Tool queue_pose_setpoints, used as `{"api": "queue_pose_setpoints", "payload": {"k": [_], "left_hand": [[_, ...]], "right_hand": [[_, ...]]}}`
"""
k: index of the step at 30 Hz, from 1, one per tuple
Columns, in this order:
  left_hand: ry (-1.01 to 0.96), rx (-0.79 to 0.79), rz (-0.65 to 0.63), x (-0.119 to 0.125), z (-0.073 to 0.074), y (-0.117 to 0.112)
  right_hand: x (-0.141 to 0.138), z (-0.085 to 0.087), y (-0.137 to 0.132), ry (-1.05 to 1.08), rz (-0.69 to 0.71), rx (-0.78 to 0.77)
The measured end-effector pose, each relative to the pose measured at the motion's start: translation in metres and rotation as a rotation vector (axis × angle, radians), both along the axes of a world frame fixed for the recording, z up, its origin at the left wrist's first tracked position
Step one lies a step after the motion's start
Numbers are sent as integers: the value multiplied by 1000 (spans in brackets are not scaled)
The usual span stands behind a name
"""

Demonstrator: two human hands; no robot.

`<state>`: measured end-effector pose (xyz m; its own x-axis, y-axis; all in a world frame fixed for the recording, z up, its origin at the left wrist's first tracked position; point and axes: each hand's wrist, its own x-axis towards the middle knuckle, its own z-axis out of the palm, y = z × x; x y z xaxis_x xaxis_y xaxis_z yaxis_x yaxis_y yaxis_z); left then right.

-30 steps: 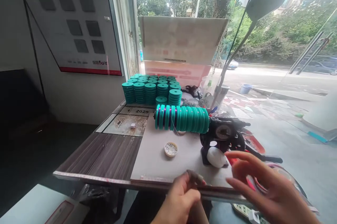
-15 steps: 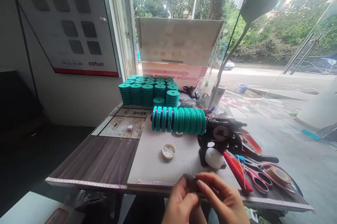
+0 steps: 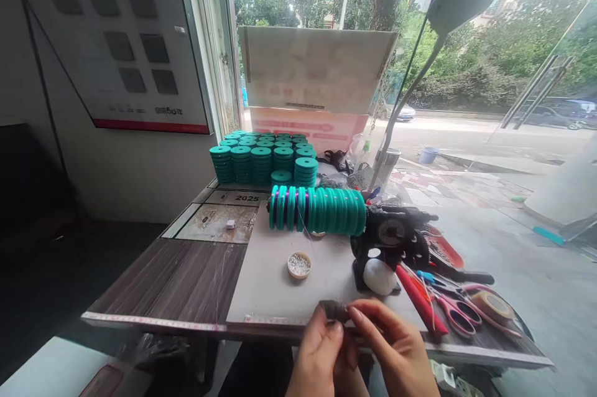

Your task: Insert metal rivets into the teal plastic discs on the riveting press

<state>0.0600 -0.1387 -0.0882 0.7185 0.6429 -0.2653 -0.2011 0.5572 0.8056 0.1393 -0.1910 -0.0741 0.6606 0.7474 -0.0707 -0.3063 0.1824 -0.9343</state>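
Note:
My left hand point(image 3: 321, 350) and my right hand point(image 3: 392, 341) meet at the table's front edge, fingertips pinched together. Around my left index finger there seems to be a dark grey-brown wrap point(image 3: 333, 308). What lies between the fingertips is too small to make out. Beyond my hands, a row of teal foam discs point(image 3: 321, 210) sits on a black hand-cranked winder point(image 3: 392, 238). A thin line hangs from the discs toward the board. A small round dish point(image 3: 299, 266) of white-headed pins stands on the white board point(image 3: 265, 297).
Several stacks of teal discs point(image 3: 252, 163) stand at the back. At right lie pink-handled scissors point(image 3: 459, 319), a tape roll point(image 3: 493, 307), a red tool or sleeve point(image 3: 420, 300) and a red tray point(image 3: 445, 247). A white ball-like thing point(image 3: 380, 277) rests under the winder.
My left hand has turned slightly, so the dark wrapped finger now lies more sideways. Both hands stay pinched together, a little higher in view. The discs and winder stay put.

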Motion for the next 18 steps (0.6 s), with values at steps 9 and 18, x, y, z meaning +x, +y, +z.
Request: {"api": "queue_pose_setpoints", "payload": {"k": [9,18], "left_hand": [[-67,-73,61,1,0,-2],[-119,-83,89,2,-6,-2]], "right_hand": [[8,-1,-1,-82,28,-24],[10,-4,-2,-113,17,-71]]}}
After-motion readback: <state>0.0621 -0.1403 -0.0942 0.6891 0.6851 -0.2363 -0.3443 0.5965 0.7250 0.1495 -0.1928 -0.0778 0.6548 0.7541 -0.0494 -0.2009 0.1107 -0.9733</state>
